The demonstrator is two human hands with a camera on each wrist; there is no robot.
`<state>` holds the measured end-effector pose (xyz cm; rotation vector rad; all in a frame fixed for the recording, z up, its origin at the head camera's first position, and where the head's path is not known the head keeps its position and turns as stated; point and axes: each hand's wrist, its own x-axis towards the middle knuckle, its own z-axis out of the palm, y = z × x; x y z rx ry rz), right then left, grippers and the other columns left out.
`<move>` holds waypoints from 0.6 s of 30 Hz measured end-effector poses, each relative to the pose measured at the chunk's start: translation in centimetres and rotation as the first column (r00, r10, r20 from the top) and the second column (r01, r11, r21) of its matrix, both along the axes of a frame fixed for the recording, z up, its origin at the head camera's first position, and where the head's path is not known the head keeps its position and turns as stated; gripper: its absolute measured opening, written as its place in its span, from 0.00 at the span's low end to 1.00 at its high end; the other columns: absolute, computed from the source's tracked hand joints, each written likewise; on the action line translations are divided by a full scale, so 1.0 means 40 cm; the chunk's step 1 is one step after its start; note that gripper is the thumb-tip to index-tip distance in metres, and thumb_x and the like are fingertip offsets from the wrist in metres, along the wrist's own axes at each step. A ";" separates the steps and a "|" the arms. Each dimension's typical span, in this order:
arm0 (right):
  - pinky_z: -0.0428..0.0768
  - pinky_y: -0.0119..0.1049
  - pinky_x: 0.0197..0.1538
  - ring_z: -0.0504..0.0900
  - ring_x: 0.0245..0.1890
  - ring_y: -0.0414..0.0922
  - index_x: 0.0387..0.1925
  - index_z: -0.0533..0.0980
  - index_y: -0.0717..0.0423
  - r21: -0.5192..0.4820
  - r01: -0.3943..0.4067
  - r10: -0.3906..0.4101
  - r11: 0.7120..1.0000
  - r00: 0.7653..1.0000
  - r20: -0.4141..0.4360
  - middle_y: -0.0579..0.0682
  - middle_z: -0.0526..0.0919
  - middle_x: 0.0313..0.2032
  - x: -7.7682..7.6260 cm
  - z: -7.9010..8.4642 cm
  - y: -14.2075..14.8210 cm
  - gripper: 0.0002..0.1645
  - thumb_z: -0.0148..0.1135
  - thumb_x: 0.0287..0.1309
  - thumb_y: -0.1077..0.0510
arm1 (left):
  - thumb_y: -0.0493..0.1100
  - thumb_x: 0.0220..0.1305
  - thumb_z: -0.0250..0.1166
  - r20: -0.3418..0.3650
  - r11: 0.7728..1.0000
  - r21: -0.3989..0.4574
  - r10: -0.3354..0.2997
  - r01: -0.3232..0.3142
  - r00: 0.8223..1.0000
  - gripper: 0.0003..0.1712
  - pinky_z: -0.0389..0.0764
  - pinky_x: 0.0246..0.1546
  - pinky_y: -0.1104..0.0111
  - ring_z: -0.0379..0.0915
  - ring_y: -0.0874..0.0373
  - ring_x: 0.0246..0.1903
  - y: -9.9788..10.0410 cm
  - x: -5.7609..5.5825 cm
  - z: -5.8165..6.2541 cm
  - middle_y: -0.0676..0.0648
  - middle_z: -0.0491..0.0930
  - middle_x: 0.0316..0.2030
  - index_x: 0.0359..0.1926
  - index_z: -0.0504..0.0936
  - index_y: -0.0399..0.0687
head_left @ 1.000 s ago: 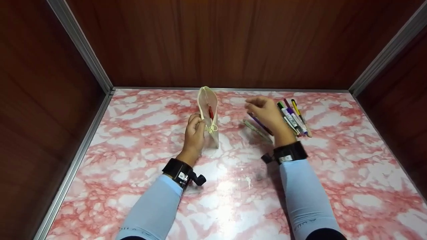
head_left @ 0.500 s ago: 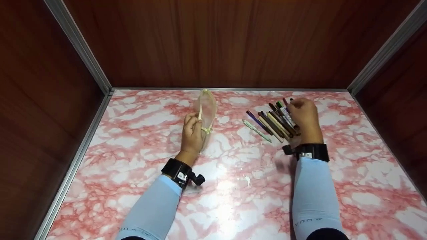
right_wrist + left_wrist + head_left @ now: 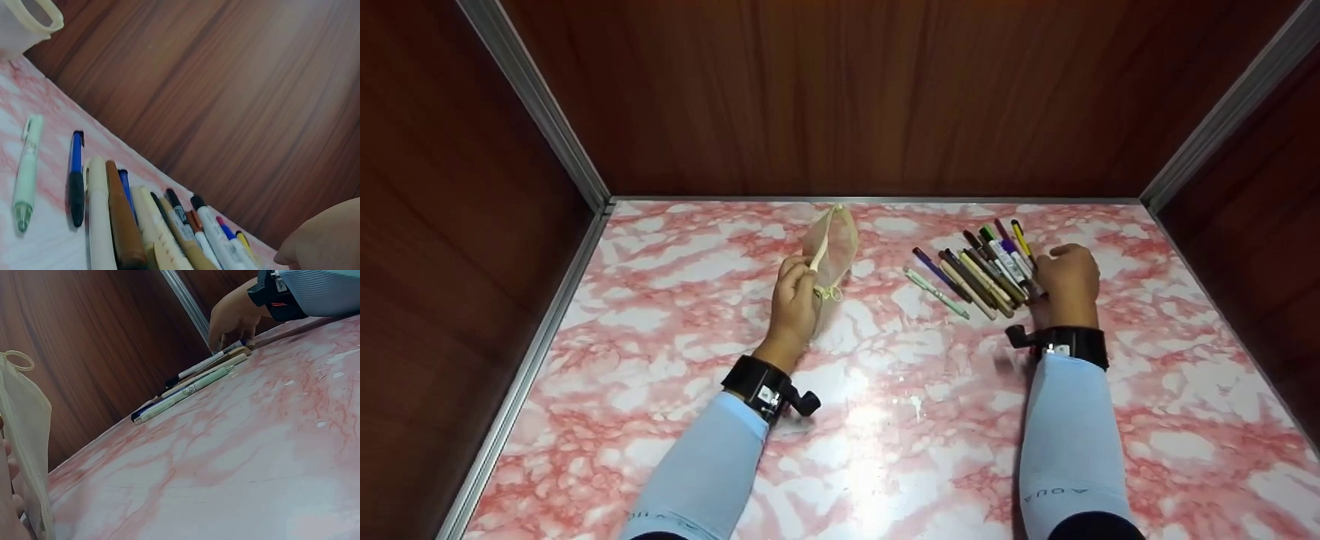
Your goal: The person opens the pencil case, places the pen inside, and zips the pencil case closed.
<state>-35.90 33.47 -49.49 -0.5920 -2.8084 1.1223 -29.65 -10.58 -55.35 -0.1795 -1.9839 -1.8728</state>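
My left hand [image 3: 795, 304] holds a pale yellow mesh pouch [image 3: 842, 244] by the side of its mouth. The pouch stands upright with its mouth spread, and a small cord loop [image 3: 19, 361] shows at its edge in the left wrist view. At the right end of a row of pens and markers [image 3: 986, 277] is my right hand [image 3: 1071, 281], lowered beside the yellow pen [image 3: 1020, 236]. Its fingertips are hidden behind the hand, and only its edge [image 3: 323, 239] shows in the right wrist view, so a grip cannot be made out.
A mint green pen [image 3: 937, 292] and a blue pen [image 3: 76, 180] lie at the row's left side, nearest the pouch. A green-capped marker [image 3: 994, 241] lies among several others. Wood panels [image 3: 840, 97] with metal edging stand behind and beside the marbled table [image 3: 855, 450].
My right hand has moved from near the pouch to the pens' right end. The red pen seen in the pouch's mouth is out of sight. My left hand has tilted the pouch slightly.
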 end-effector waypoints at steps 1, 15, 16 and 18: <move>0.75 0.64 0.77 0.78 0.73 0.71 0.78 0.74 0.67 0.001 0.000 0.000 1.000 1.000 0.009 0.73 0.79 0.73 0.001 -0.002 0.003 0.37 0.52 0.76 0.51 | 0.32 0.78 0.55 -0.004 1.000 -0.010 -0.001 0.001 1.000 0.14 0.74 0.69 0.63 0.76 0.41 0.65 0.001 0.000 0.000 0.33 0.80 0.60 0.34 0.82 0.30; 0.75 0.63 0.80 0.79 0.75 0.69 0.74 0.77 0.70 -0.021 -0.041 0.041 0.999 0.999 -0.005 0.71 0.81 0.73 -0.009 -0.020 -0.010 0.35 0.57 0.78 0.50 | 0.32 0.75 0.57 0.071 0.994 -0.110 0.024 -0.016 0.997 0.12 0.79 0.55 0.67 0.79 0.48 0.52 0.001 -0.006 -0.008 0.38 0.82 0.51 0.41 0.85 0.29; 0.75 0.63 0.80 0.79 0.75 0.69 0.75 0.76 0.71 -0.029 -0.044 0.044 0.999 0.999 0.001 0.71 0.81 0.73 -0.009 -0.020 -0.009 0.36 0.57 0.78 0.50 | 0.33 0.75 0.56 0.084 0.994 -0.106 0.027 -0.018 0.996 0.13 0.79 0.53 0.68 0.78 0.50 0.50 0.001 -0.007 -0.009 0.39 0.81 0.50 0.46 0.86 0.30; 0.74 0.63 0.81 0.78 0.76 0.69 0.76 0.75 0.72 -0.047 -0.043 0.044 0.998 0.999 0.011 0.72 0.80 0.74 -0.010 -0.021 -0.006 0.36 0.57 0.79 0.50 | 0.33 0.75 0.55 0.119 0.996 -0.086 0.023 -0.013 0.993 0.17 0.80 0.49 0.68 0.78 0.52 0.48 0.003 -0.005 -0.008 0.40 0.81 0.51 0.56 0.86 0.34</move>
